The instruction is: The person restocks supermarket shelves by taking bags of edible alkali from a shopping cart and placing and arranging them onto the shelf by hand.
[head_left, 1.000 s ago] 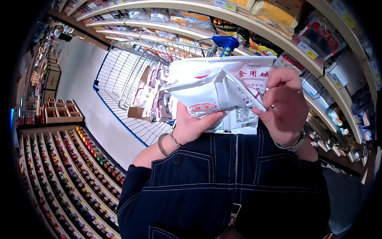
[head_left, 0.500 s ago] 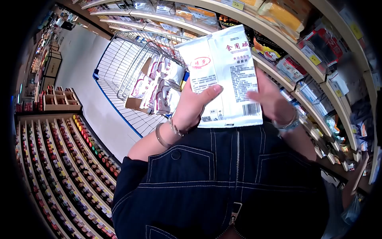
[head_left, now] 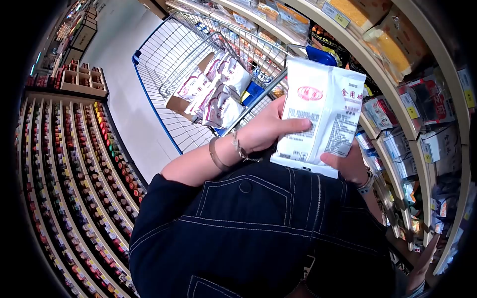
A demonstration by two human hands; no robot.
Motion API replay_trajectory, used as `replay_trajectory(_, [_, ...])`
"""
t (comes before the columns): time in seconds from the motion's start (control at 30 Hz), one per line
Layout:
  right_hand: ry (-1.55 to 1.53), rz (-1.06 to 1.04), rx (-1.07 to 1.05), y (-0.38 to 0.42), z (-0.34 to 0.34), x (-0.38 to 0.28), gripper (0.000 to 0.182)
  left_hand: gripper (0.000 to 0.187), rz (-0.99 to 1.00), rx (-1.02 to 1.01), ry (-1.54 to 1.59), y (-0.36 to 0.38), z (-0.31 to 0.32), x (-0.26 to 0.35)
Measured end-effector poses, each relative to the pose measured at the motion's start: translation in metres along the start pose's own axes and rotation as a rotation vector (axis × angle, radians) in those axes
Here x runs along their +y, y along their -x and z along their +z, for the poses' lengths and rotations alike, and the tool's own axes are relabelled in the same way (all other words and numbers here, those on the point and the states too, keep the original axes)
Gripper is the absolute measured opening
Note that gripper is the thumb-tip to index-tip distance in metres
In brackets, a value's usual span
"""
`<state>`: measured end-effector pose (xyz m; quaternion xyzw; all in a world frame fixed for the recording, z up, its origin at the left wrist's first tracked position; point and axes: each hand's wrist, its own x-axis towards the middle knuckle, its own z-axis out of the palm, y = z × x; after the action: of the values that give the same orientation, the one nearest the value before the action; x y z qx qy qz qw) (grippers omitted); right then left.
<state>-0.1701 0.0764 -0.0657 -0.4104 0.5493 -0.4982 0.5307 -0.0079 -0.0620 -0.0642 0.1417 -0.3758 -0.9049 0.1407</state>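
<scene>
We hold a flat white plastic packet point(head_left: 318, 134) before our dark jacket point(head_left: 238, 203), its red oval logo point(head_left: 309, 93) too blurred to read, "食用" legible at its upper right. Our left hand point(head_left: 266, 129) and right hand point(head_left: 350, 163) pinch its sides, thumbs in front, other fingers mostly hidden behind. In the blue-rimmed wire cart point(head_left: 153, 99), an open brown cardboard box point(head_left: 178, 107) contains white packets with purple print point(head_left: 221, 102). A black shelf bag point(head_left: 325, 38) shows "Fried".
</scene>
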Motion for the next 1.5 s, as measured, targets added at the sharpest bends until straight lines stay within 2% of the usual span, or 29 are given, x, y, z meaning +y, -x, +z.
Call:
replay_trajectory(0.07, [0.172, 0.011, -0.068, 0.006, -0.008, -0.008, 0.037, 0.062, 0.026, -0.042, 0.032, -0.010, -0.004, 0.000])
replay_trajectory(0.1, [0.307, -0.029, 0.022, 0.008, -0.002, -0.017, 0.030, 0.063, 0.028, -0.044, 0.043, -0.014, -0.003, -0.001])
replay_trajectory(0.2, [0.426, -0.079, -0.001, 0.016, -0.009, -0.028, 0.031, 0.045, 0.131, -0.057, 0.257, -0.035, -0.001, -0.001])
replay_trajectory(0.23, [0.459, -0.099, -0.055, 0.019, -0.015, -0.030, 0.034, 0.044, 0.155, -0.058, 0.280, -0.041, 0.000, 0.003])
replay_trajectory(0.33, [0.311, -0.133, -0.005, 0.032, -0.028, -0.020, 0.037, 0.040, 0.213, 0.036, 0.116, -0.053, 0.014, -0.003])
replay_trajectory(0.37, [0.253, -0.036, -0.005, 0.036, -0.033, -0.021, 0.038, 0.039, 0.171, 0.070, 0.089, -0.058, 0.018, -0.006])
replay_trajectory(0.43, [0.195, 0.030, -0.013, 0.046, -0.047, -0.002, 0.038, 0.037, 0.086, 0.143, 0.029, -0.067, 0.026, -0.016])
replay_trajectory(0.53, [0.013, 0.034, 0.017, 0.063, -0.054, 0.009, 0.038, 0.038, 0.054, 0.165, 0.136, -0.073, 0.039, -0.034])
replay_trajectory(0.6, [-0.080, 0.024, 0.073, 0.074, -0.059, 0.018, 0.038, 0.038, 0.004, 0.092, 0.155, -0.074, 0.049, -0.040])
replay_trajectory(0.7, [-0.024, -0.006, 0.088, 0.084, -0.072, 0.018, 0.038, 0.040, -0.081, -0.039, 0.031, -0.082, 0.058, -0.048])
replay_trajectory(0.77, [-0.011, -0.032, 0.117, 0.088, -0.079, 0.017, 0.040, 0.042, -0.090, -0.033, 0.000, -0.092, 0.076, -0.047])
replay_trajectory(0.8, [-0.031, -0.081, 0.062, 0.091, -0.085, 0.013, 0.042, 0.043, -0.095, -0.038, -0.015, -0.098, 0.087, -0.044])
replay_trajectory(0.87, [-0.059, -0.184, -0.030, 0.100, -0.103, -0.001, 0.046, 0.049, -0.058, -0.129, -0.106, -0.108, 0.102, -0.033])
replay_trajectory(0.93, [-0.327, -0.344, -0.100, 0.105, -0.120, -0.009, 0.059, 0.058, 0.004, -0.276, -0.085, -0.116, 0.121, -0.022])
replay_trajectory(1.0, [-0.513, -0.234, 0.017, 0.098, -0.132, -0.015, 0.061, 0.066, -0.010, -0.417, 0.037, -0.125, 0.140, -0.017])
replay_trajectory(1.1, [-0.454, -0.300, -0.344, 0.067, -0.156, -0.007, 0.066, 0.043, 0.105, -0.540, -0.026, -0.153, 0.174, -0.031])
replay_trajectory(1.13, [-0.536, -0.309, -0.446, 0.061, -0.158, 0.008, 0.069, 0.036, 0.098, -0.594, 0.017, -0.162, 0.188, -0.035])
replay_trajectory(1.2, [-0.719, -0.327, -0.608, 0.059, -0.157, 0.025, 0.077, 0.022, -0.020, -0.717, 0.153, -0.175, 0.217, -0.042])
replay_trajectory(1.23, [-0.703, -0.421, -0.639, 0.063, -0.158, 0.022, 0.081, 0.016, -0.115, -0.793, 0.251, -0.182, 0.230, -0.047])
replay_trajectory(1.27, [-0.683, -0.512, -0.672, 0.066, -0.159, 0.018, 0.085, 0.021, -0.182, -0.980, 0.340, -0.192, 0.235, -0.053])
replay_trajectory(1.33, [-0.797, -0.429, -0.819, 0.077, -0.163, 0.009, 0.091, 0.018, -0.180, -1.090, 0.376, -0.200, 0.248, -0.069])
replay_trajectory(1.4, [-0.695, -0.427, -0.639, 0.107, -0.166, -0.013, 0.094, 0.013, -0.188, -1.440, 0.477, -0.223, 0.265, -0.083])
replay_trajectory(1.47, [-0.576, -0.439, -0.538, 0.134, -0.172, -0.026, 0.086, 0.017, -0.121, -1.481, 0.438, -0.224, 0.275, -0.099])
replay_trajectory(1.5, [-0.587, -0.421, -0.455, 0.147, -0.176, -0.023, 0.083, 0.029, -0.044, -1.268, 0.420, -0.210, 0.266, -0.115])
